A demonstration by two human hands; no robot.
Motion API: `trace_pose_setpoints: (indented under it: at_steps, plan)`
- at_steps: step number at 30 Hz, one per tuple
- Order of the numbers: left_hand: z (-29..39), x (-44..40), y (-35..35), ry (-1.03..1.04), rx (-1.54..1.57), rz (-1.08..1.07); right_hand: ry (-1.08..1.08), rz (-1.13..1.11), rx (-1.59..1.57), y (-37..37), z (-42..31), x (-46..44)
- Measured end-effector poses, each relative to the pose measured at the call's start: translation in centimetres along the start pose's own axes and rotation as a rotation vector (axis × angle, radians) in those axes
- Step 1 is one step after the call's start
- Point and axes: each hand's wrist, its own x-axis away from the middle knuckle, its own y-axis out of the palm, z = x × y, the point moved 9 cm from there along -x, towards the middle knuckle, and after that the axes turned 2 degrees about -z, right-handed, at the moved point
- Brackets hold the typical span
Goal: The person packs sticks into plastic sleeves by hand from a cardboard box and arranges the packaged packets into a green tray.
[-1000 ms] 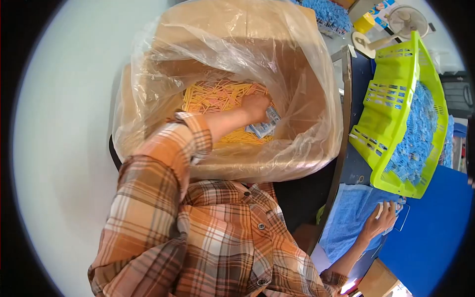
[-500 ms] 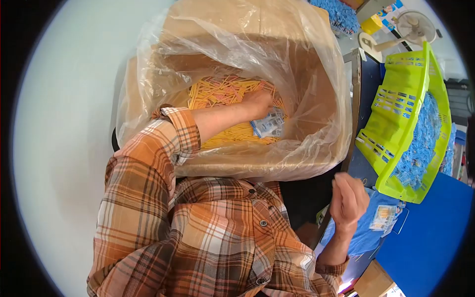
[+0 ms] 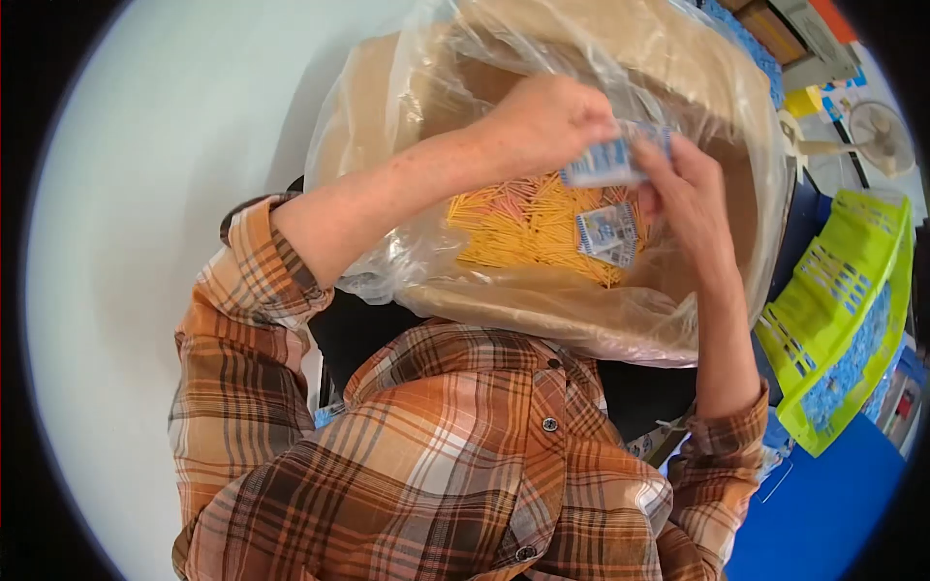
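Observation:
Over the box, my right hand (image 3: 686, 194) pinches a blurred clear and blue packet (image 3: 605, 165) between thumb and fingers. My left hand (image 3: 557, 121) is closed at the packet's upper left side; what its fingers hold, if anything, is hidden and blurred. Below them, many thin yellow and pink sticks (image 3: 523, 232) lie in a cardboard box lined with clear plastic (image 3: 387, 116). A second clear and blue packet (image 3: 608, 232) rests on the sticks, under the hands.
To the right, a tilted lime-green basket (image 3: 794, 339) holds many blue pieces (image 3: 843, 373). A blue surface (image 3: 814, 513) is at the lower right. A small fan (image 3: 880, 136) stands at the upper right, near a yellow object (image 3: 802, 101).
My right hand has come from the blue cloth at the right to above the box, where it now holds a packet. My left hand has lifted off the sticks. The view has shifted.

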Motion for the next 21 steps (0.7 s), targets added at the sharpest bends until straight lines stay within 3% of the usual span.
trace_pose_setpoints:
  at_steps: [1, 3, 5, 7, 10, 14, 21]
  plan:
    - [-0.5, 0.4, -1.7, 0.035, 0.045, 0.117, 0.080, -0.092, 0.009, 2.0, 1.8, -1.3]
    - [-2.2, 1.0, -3.2, -0.048, 0.253, 0.219, 0.046, -0.401, 0.393, 7.3, 5.0, -2.8]
    - [-3.4, 1.4, -3.7, -0.098, 0.388, 0.271, -0.328, -0.626, 0.713, 14.0, 8.6, -3.2]
    - [-3.9, 1.5, -3.3, -0.118, 0.446, 0.284, -0.498, -0.705, 0.811, 18.2, 9.6, -2.2]
    - [-2.5, 1.5, -3.6, -0.076, 0.374, 0.297, -0.482, -0.811, 0.981, 22.5, 11.7, -1.7]
    - [-2.0, 1.3, -3.4, -0.036, 0.393, 0.320, -0.475, -0.756, 1.200, 25.4, 14.4, -1.2]
    - [-1.7, 0.7, -2.0, -0.068, 0.432, 0.293, -0.457, -0.704, 1.014, 24.9, 17.0, -0.9]
